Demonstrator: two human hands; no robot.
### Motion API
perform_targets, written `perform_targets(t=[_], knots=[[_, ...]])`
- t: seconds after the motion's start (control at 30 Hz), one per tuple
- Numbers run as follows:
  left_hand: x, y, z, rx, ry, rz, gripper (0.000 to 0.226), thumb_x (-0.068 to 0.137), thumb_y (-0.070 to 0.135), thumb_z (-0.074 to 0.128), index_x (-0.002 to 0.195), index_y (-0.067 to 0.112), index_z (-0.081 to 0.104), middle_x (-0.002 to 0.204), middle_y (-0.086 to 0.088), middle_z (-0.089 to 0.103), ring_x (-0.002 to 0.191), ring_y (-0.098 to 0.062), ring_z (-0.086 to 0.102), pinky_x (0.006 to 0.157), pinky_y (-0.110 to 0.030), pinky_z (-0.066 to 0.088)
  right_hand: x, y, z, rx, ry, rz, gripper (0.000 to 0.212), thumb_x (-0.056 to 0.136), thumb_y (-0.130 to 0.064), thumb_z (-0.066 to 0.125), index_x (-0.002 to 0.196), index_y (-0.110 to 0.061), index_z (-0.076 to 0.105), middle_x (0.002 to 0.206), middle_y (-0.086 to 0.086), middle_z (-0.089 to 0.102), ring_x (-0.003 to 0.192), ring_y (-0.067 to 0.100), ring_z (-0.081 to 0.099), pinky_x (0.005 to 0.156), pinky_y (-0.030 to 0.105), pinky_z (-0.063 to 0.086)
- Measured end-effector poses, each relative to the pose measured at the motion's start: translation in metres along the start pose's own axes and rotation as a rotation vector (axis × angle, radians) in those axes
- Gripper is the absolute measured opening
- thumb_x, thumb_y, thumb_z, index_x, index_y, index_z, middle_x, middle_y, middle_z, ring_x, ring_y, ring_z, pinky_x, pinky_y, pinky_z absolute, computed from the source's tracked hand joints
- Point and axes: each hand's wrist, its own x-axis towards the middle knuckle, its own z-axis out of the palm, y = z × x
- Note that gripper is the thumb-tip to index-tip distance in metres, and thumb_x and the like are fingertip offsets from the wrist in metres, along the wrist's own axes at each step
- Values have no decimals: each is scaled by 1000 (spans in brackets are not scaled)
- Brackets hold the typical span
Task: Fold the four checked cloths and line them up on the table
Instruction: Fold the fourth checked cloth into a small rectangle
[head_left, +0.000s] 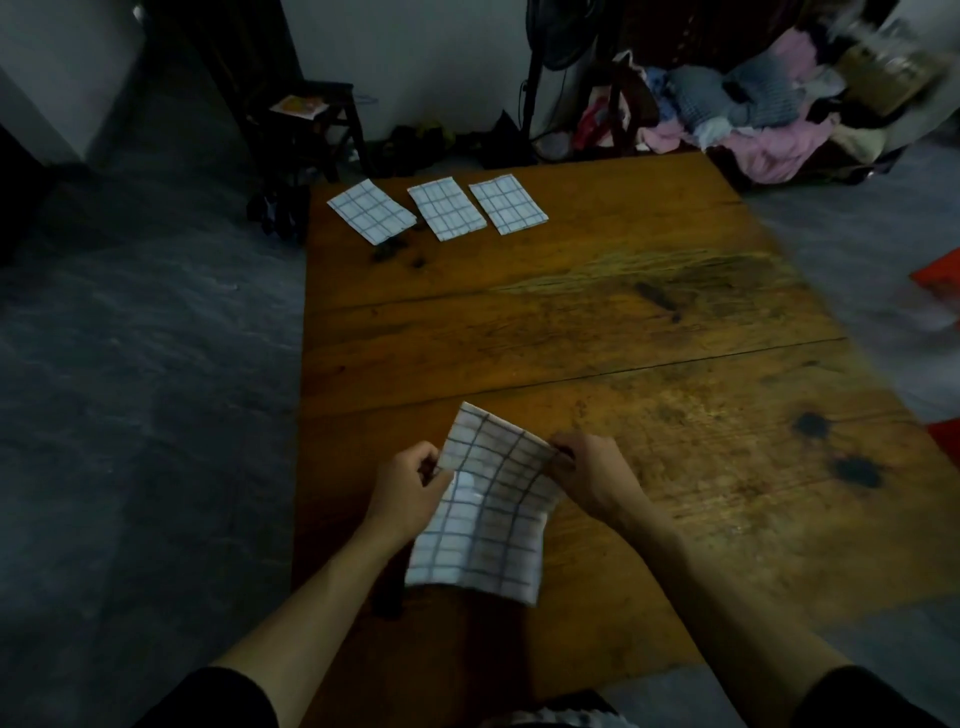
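A white cloth with a dark check (485, 514) is held above the near part of the wooden table (597, 322). My left hand (408, 486) pinches its left edge and my right hand (592, 475) pinches its right edge. The cloth's upper part bends back over the hands and its lower part hangs toward me. Three folded checked cloths lie in a row at the far left of the table: the left one (371, 210), the middle one (447, 208) and the right one (508, 203).
A dark stool (311, 130) with a paper on it stands beyond the table's far left corner. A fan stand (530, 93) and a heap of clothes (769, 114) are at the back right. Grey floor lies on both sides. Dark stains mark the table's right side.
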Motion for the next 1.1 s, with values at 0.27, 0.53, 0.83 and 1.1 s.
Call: perform_targets(t=[0.27, 0.53, 0.83, 1.1], knots=[[-22, -24, -3, -68, 35, -59, 21, 89, 21, 70, 102, 28, 56, 104, 10, 62, 96, -6, 61, 76, -33, 57, -3, -16, 17, -136, 3, -146, 8, 91, -20, 61, 98, -22, 63, 100, -7, 54, 85, 9, 53, 69, 21, 45], [-41, -32, -11, 169, 87, 238, 31, 81, 15, 73, 101, 32, 57, 109, 14, 56, 108, -3, 48, 87, -20, 41, -35, -5, 52, -165, -26, -203, 17, 83, -10, 69, 93, -22, 64, 99, -6, 55, 86, 11, 51, 69, 22, 44], [-71, -57, -13, 655, -293, 284, 67, 79, 78, 49, 128, 33, 46, 113, 15, 48, 102, -4, 42, 93, -30, 35, -63, -2, 71, -266, -351, -228, 64, 66, -70, 62, 118, -34, 57, 129, -10, 49, 117, 11, 42, 98, 34, 42], [-55, -49, 3, 523, 15, 223, 37, 98, 41, 49, 131, 25, 50, 126, 5, 52, 114, -14, 46, 90, -31, 45, -59, -14, 85, -227, -90, -105, 47, 91, -38, 60, 135, -24, 49, 137, -3, 46, 122, 18, 41, 100, 35, 41]])
